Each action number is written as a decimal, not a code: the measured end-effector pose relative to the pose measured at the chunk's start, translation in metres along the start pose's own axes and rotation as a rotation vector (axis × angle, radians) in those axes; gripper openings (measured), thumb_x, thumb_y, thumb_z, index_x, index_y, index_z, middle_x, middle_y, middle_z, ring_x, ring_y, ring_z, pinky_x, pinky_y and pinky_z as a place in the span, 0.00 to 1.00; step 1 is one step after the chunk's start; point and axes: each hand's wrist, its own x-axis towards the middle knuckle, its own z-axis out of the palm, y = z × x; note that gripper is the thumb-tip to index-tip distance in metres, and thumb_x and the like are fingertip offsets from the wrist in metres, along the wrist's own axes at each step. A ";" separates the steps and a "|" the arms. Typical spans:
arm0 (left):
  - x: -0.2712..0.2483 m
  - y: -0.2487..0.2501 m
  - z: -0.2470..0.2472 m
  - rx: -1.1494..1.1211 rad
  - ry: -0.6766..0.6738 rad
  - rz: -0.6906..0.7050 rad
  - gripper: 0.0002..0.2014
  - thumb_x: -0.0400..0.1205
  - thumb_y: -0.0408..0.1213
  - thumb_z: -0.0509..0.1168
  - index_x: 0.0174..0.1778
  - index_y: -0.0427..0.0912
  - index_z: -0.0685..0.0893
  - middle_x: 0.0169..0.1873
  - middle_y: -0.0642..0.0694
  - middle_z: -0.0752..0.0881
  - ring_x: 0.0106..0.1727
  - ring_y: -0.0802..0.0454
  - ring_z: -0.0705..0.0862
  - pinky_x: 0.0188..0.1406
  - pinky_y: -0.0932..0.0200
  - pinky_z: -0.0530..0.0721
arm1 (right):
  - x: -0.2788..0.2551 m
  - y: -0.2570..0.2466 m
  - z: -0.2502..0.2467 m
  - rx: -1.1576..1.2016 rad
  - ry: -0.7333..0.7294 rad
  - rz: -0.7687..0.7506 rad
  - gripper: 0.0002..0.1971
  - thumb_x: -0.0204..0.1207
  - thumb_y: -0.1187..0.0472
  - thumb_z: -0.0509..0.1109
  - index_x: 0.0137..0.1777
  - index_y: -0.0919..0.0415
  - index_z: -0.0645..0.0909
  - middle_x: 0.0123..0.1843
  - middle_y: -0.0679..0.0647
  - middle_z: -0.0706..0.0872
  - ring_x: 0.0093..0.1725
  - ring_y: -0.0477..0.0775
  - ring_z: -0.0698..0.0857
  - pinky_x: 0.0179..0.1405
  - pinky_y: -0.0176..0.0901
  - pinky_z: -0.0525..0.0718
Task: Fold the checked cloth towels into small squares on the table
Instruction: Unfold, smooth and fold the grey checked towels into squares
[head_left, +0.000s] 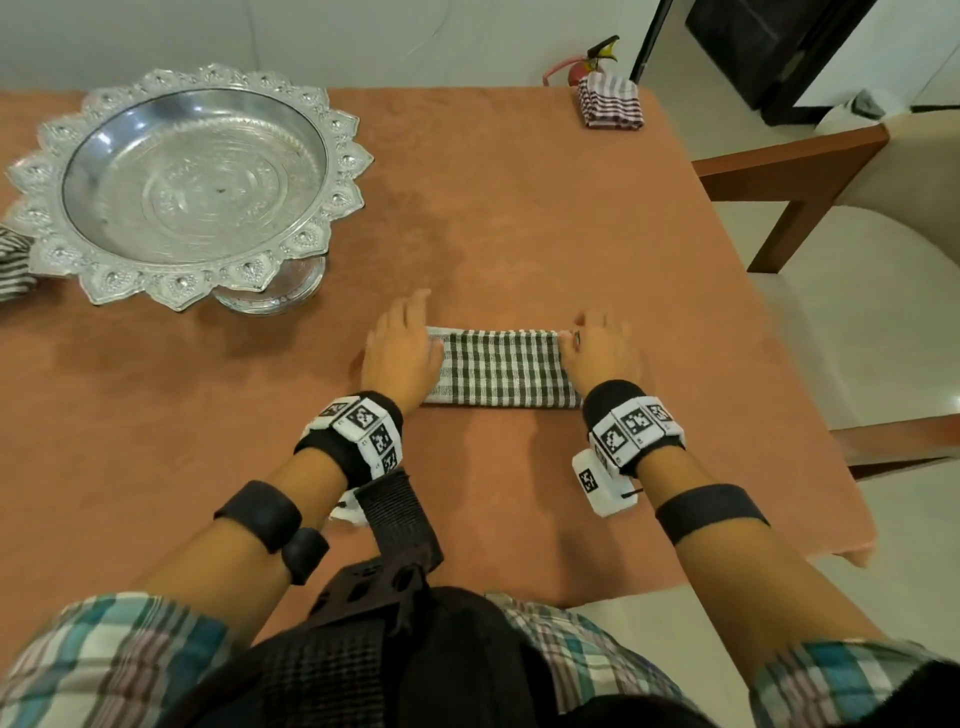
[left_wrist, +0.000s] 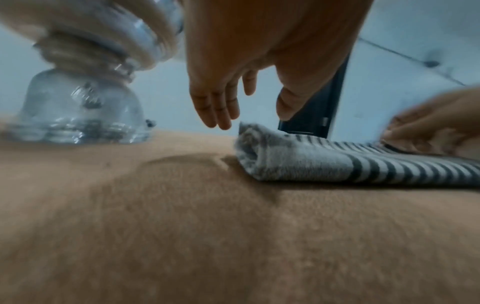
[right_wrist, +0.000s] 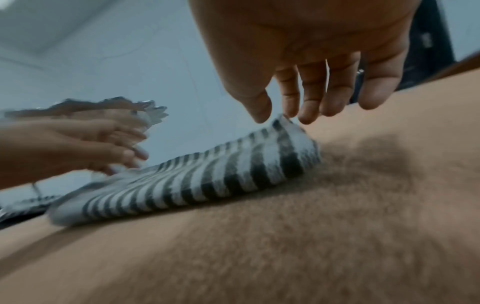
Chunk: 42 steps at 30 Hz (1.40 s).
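A checked towel (head_left: 501, 369), folded into a long strip, lies across the orange table (head_left: 519, 218) in front of me. My left hand (head_left: 423, 322) hovers over its left end. Those fingers (left_wrist: 215, 107) are straight and stand just clear of the raised far corner, holding nothing. My right hand (head_left: 582, 330) is at the right end. Its thumb (right_wrist: 257, 107) and fingertips (right_wrist: 292, 107) close on the lifted far right corner of the towel (right_wrist: 207, 174). A second towel (head_left: 610, 100), folded small, sits at the table's far right corner.
A large ornate silver pedestal tray (head_left: 192, 182) stands at the back left, its foot (left_wrist: 78, 111) close to my left hand. More striped cloth (head_left: 13, 260) shows at the far left edge. A wooden chair (head_left: 789, 171) stands off the table's right side.
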 end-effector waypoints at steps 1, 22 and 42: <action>-0.004 0.004 0.000 0.076 -0.020 0.117 0.28 0.80 0.33 0.60 0.76 0.35 0.62 0.73 0.35 0.70 0.73 0.39 0.70 0.72 0.45 0.68 | -0.008 -0.008 -0.002 -0.067 0.023 -0.088 0.15 0.80 0.55 0.59 0.63 0.60 0.74 0.61 0.56 0.80 0.63 0.57 0.76 0.58 0.52 0.77; 0.009 -0.001 0.013 0.581 -0.520 0.296 0.36 0.82 0.63 0.41 0.80 0.51 0.35 0.81 0.47 0.35 0.82 0.46 0.35 0.75 0.31 0.34 | -0.026 -0.005 0.021 -0.202 -0.229 -0.119 0.37 0.81 0.41 0.49 0.81 0.52 0.32 0.83 0.54 0.33 0.82 0.58 0.34 0.76 0.69 0.37; 0.002 0.013 0.017 0.392 -0.669 0.417 0.26 0.87 0.45 0.42 0.82 0.44 0.45 0.83 0.47 0.45 0.83 0.52 0.42 0.81 0.44 0.41 | -0.033 -0.013 0.017 0.168 -0.299 0.359 0.19 0.69 0.42 0.71 0.48 0.57 0.82 0.59 0.59 0.82 0.63 0.63 0.76 0.60 0.53 0.74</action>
